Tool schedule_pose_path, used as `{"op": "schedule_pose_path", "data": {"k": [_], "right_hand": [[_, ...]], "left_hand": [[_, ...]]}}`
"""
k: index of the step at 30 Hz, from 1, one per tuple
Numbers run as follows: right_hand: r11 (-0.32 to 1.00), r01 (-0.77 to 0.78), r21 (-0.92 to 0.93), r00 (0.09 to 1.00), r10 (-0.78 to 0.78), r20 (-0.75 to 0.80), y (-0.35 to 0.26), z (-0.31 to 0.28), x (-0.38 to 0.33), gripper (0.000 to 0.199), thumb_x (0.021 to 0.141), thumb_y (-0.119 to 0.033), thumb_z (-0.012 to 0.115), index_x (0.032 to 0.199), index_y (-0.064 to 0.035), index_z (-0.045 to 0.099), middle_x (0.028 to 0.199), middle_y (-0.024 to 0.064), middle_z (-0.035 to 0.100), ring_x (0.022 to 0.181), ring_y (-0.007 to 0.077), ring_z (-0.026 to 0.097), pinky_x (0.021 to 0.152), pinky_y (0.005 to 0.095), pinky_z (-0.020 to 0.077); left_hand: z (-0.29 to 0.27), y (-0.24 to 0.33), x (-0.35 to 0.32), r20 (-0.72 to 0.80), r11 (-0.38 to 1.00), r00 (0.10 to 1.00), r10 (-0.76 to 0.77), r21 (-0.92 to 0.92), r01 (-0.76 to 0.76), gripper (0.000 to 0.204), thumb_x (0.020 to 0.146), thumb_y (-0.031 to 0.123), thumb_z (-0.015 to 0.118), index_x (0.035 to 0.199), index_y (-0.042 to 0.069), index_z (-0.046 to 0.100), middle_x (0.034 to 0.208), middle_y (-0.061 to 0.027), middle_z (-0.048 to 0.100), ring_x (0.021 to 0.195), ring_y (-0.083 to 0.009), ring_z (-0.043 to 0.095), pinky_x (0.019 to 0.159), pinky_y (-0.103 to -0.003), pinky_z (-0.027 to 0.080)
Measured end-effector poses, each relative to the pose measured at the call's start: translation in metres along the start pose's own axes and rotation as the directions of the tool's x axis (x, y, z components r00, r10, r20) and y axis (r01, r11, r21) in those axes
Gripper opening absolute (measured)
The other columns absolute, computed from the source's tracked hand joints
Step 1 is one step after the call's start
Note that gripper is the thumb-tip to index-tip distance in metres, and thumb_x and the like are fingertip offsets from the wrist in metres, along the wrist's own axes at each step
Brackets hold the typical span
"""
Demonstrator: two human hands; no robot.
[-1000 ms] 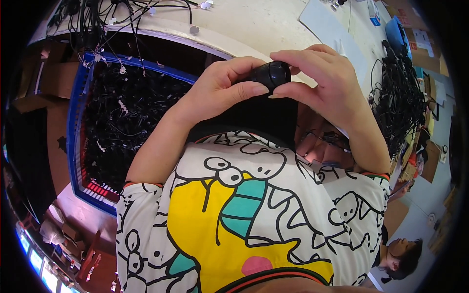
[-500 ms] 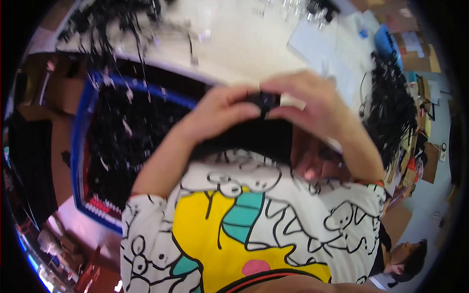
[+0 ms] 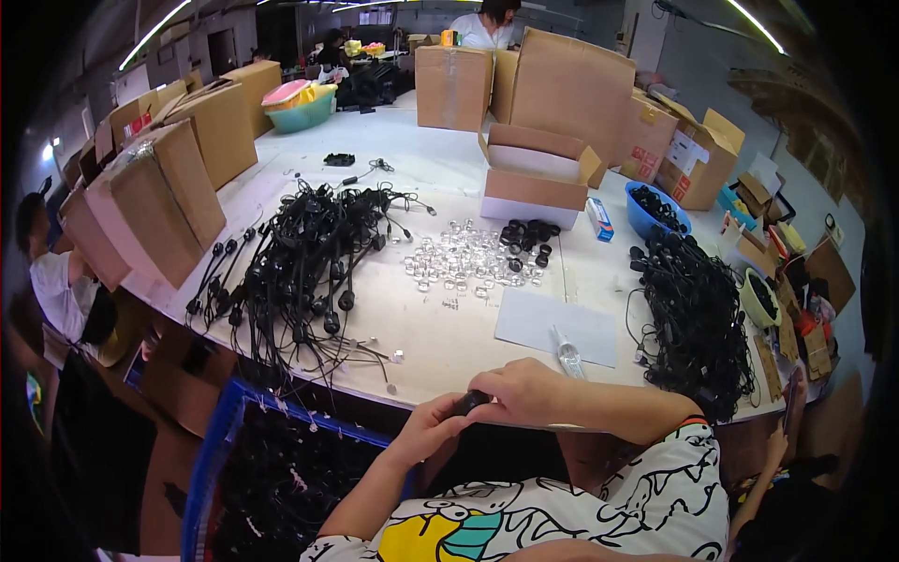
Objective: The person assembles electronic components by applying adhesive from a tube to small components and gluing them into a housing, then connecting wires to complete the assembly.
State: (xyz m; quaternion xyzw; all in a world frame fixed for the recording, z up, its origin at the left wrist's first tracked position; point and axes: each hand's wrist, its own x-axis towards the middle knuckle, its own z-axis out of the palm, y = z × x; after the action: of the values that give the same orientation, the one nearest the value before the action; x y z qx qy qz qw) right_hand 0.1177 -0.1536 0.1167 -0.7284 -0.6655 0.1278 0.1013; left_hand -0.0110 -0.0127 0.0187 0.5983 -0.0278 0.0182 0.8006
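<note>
Between my two hands is a small black rounded part (image 3: 471, 403), held just off the table's near edge. My left hand (image 3: 429, 433) pinches it from the left, thumb along its near side. Fingers of my right hand (image 3: 521, 391) close over its right end and partly cover it. Just beyond the right hand, a clear tapered bottle (image 3: 567, 356) lies partly on a pale sheet of paper (image 3: 534, 323). Farther off are scattered clear plastic pieces (image 3: 440, 260), with small black round caps (image 3: 531, 242) beside them.
Black cables with plugs (image 3: 304, 258) heap at left; another cable bundle (image 3: 698, 323) hangs over the right edge. A blue-rimmed crate (image 3: 201, 478) of black parts sits below, left. Behind stand an open carton (image 3: 529, 211), a blue bowl (image 3: 646, 225) and cardboard boxes (image 3: 454, 89). Other people are around.
The view has swung up from my lap to the whole table. My hands still hold the small black part, and the right hand has turned more over it.
</note>
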Motion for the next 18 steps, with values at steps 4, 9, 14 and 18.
{"op": "schedule_pose_path", "data": {"k": [4, 9, 14, 18], "right_hand": [[0.983, 0.146, 0.115, 0.983, -0.131, -0.127, 0.006, -0.005, 0.002, 0.037, 0.08, -0.029, 0.056, 0.11, -0.0095, 0.047, 0.085, 0.0106, 0.057, 0.073, 0.0295, 0.057, 0.065, 0.0387, 0.045], [0.938, 0.347, 0.007, 0.937, -0.347, -0.039, 0.022, -0.003, 0.005, 0.044, 0.078, -0.031, 0.058, 0.115, -0.0101, 0.045, 0.089, 0.0105, 0.057, 0.075, 0.0278, 0.058, 0.065, 0.0375, 0.0456], [0.99, 0.053, -0.13, 0.996, -0.062, -0.066, 0.008, -0.004, 0.002, 0.044, 0.074, -0.038, 0.062, 0.106, -0.0095, 0.051, 0.079, 0.0074, 0.059, 0.066, 0.0279, 0.058, 0.057, 0.0349, 0.0457], [0.994, 0.088, 0.067, 0.972, -0.071, -0.225, 0.006, -0.008, 0.001, 0.041, 0.076, -0.041, 0.059, 0.101, -0.0085, 0.053, 0.065, 0.0081, 0.058, 0.059, 0.0273, 0.058, 0.054, 0.0334, 0.0454]], "left_hand": [[-0.01, 0.002, 0.004, 0.019, 1.0, 1.0, -0.015, 0.024, 0.015, 0.031, 0.083, 0.008, 0.052, 0.113, 0.001, 0.049, 0.098, -0.0012, 0.055, 0.089, -0.0071, 0.048, 0.079, -0.022, 0.039], [-0.018, 0.002, 0.007, 0.166, 0.995, 0.981, -0.101, -0.001, 0.102, 0.03, 0.083, 0.009, 0.052, 0.111, 0.002, 0.05, 0.091, -0.0001, 0.055, 0.082, -0.0054, 0.048, 0.072, -0.019, 0.04], [0.0, 0.01, 0.007, -0.024, 0.997, 1.0, 0.007, 0.079, -0.005, 0.028, 0.083, 0.008, 0.052, 0.11, 0.001, 0.05, 0.087, 0.0013, 0.054, 0.074, -0.0037, 0.047, 0.066, -0.018, 0.039], [-0.009, 0.004, 0.007, -0.075, 0.994, 0.997, -0.002, 0.108, 0.01, 0.028, 0.082, 0.007, 0.053, 0.109, 0.001, 0.051, 0.085, 0.0013, 0.054, 0.072, -0.004, 0.045, 0.064, -0.018, 0.039]]}}
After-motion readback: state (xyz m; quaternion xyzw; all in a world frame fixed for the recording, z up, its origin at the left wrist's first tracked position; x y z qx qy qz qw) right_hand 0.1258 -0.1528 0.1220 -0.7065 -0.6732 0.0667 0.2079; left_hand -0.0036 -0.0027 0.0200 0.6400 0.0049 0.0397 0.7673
